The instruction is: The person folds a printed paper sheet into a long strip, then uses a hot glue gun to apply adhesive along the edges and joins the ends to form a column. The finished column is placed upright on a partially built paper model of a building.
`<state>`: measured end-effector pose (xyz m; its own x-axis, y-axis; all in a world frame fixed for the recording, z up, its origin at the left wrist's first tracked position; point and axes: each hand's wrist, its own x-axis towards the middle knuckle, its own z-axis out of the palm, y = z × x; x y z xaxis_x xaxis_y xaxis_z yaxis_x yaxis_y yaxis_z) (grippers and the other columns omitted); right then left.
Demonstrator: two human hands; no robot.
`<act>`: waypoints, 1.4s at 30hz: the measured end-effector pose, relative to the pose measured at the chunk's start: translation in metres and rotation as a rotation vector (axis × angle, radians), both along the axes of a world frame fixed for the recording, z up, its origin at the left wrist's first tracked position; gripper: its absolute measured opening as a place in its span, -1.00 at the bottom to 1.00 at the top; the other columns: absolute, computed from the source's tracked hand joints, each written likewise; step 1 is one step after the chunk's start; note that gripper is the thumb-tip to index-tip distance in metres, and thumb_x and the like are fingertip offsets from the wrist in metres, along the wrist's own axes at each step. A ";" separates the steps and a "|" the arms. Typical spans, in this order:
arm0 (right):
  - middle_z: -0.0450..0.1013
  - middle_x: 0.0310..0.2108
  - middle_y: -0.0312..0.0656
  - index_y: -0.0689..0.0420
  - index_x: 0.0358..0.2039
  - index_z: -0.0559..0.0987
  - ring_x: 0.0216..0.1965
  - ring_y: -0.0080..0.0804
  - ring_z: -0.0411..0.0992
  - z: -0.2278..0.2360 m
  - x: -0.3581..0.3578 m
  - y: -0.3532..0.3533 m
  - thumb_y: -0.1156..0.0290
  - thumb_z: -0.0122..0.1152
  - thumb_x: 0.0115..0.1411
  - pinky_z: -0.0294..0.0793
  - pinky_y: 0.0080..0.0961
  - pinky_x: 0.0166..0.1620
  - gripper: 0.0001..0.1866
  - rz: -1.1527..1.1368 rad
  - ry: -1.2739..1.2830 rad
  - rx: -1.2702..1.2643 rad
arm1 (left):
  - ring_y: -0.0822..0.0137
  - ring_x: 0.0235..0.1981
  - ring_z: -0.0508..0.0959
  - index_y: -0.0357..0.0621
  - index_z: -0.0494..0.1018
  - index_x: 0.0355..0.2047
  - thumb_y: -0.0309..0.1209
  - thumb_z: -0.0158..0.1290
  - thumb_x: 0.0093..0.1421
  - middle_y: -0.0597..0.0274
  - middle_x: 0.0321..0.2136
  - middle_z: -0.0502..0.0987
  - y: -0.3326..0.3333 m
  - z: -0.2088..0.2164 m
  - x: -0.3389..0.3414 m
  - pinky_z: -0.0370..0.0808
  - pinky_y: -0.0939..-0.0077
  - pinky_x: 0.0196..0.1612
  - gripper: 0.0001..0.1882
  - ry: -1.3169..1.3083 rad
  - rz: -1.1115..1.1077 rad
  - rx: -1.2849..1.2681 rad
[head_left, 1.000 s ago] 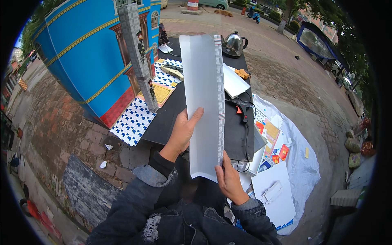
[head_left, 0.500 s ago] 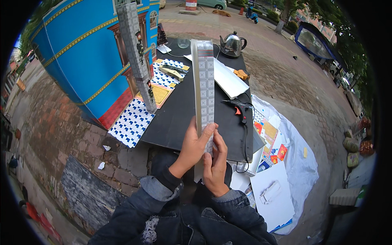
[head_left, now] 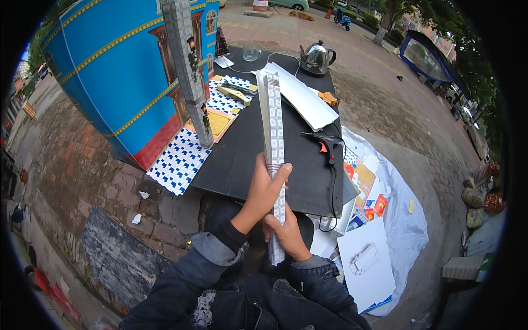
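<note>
A long strip of grey tile-patterned card (head_left: 273, 127) stands upright in front of me, folded lengthwise into a narrow column. My left hand (head_left: 263, 190) is wrapped round its middle, with the thumb across the front. Lower down, my right hand (head_left: 289, 235) grips the same strip between thumb and fingers. The bottom end pokes out below my hands, above my lap. To the left, a similar grey card pillar (head_left: 187, 82) rises beside a blue card model building (head_left: 118, 69). Blue-and-white checked card (head_left: 180, 161) lies at the building's base.
On the black table (head_left: 242, 159) are a glue gun (head_left: 328, 148) with its cord, white card (head_left: 308, 104), a cream stapler (head_left: 234, 94), an orange object (head_left: 329, 98), a glass (head_left: 251, 54) and a metal kettle (head_left: 317, 59). Printed card scraps lie on a white sheet (head_left: 404, 242) at right.
The strip has gone from wider and partly open to a narrow folded column, and its lower end now shows below my hands. My right hand has slid slightly down along it.
</note>
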<state>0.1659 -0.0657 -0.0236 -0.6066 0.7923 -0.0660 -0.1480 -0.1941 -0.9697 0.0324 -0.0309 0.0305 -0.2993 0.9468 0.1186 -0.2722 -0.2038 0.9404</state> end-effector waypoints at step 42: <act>0.46 -0.49 -0.36 0.24 -0.13 0.59 -0.59 -0.72 0.30 0.088 0.019 0.084 0.21 0.29 0.41 0.27 -0.69 -0.54 -0.69 -0.430 0.068 0.240 | 0.64 -0.27 0.48 -0.28 0.52 -0.11 -0.31 0.31 0.31 0.42 -0.30 0.53 0.033 0.038 -0.053 0.47 0.63 -0.22 -0.68 0.667 -0.431 0.015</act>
